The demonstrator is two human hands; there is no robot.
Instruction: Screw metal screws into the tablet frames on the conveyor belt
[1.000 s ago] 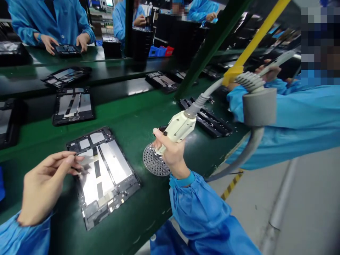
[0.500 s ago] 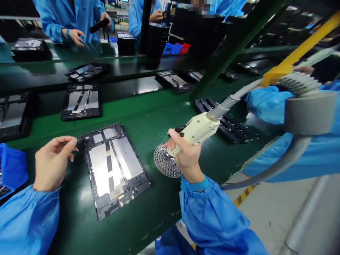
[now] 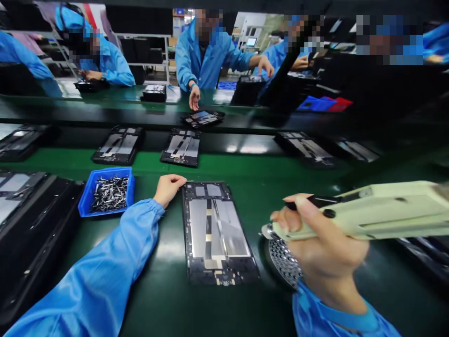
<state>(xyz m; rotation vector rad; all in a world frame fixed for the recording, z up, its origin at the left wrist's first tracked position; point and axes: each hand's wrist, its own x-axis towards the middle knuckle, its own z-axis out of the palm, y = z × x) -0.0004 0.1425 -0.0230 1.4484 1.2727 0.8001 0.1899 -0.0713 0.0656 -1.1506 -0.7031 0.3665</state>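
An opened tablet (image 3: 199, 229) lies on the green bench, its silver battery area and dark circuit board facing up. My left hand (image 3: 168, 189) is at the tablet's upper left corner, thumb and fingers pinched together; what they hold, if anything, does not show. My right hand (image 3: 324, 243) is wrapped round a cream-coloured electric screwdriver (image 3: 396, 210), held almost level, right of the tablet. Just under the screwdriver's tip lies a round metal plate full of holes (image 3: 282, 262), partly hidden by my right hand.
Beyond my left forearm stands a blue bin (image 3: 131, 187) of small metal and dark parts. Black casings (image 3: 38, 243) are stacked at the left. Several opened tablets (image 3: 180, 147) lie along the line behind. Across it, a co-worker (image 3: 210, 56) in blue reaches toward a tablet (image 3: 203, 118).
My view has swung left. My left hand has come to the tablet's upper corner. The screwdriver has tipped from slanting to nearly level and its tip is off the plate.
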